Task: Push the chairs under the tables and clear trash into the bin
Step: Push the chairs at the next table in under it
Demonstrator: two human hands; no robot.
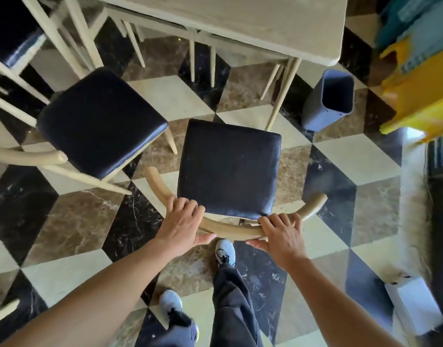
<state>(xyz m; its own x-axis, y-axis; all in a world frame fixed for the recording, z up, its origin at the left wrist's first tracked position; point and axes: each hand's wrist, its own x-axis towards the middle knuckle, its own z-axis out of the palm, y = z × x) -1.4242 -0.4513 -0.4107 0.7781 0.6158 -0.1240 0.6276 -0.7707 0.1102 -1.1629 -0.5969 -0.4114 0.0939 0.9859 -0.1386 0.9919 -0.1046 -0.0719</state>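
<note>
A: Take the chair (229, 166) in the middle as the landmark. What stands to its left?

B: A second chair (102, 121) with the same dark padded seat and pale wooden frame, turned at an angle, just beside the landmark chair but not touching it. Beyond that one, at the far upper left, part of a third dark seat (12, 33) shows among pale wooden legs.

A: And the landmark chair itself?

B: It stands on the checkered floor (353, 159) with its front edge toward the table (253, 23), its seat entirely short of the tabletop. Its curved wooden backrest (230, 230) is on the person's side.

A: The hands?

B: The left hand (181, 222) is wrapped around the backrest left of the seat's rear corner, fingers over the top, thumb beneath. The right hand (281, 234) is closed on the same rail near the right rear corner, gripping likewise. Two grey shoes (225, 251) are on the floor right behind the chair.

A: And to the right?

B: A grey bin (328, 101) stands beyond the chair's front right corner, near the table's corner leg, its mouth open. Farther right is something yellow (420, 96); its shape is blurred.
</note>
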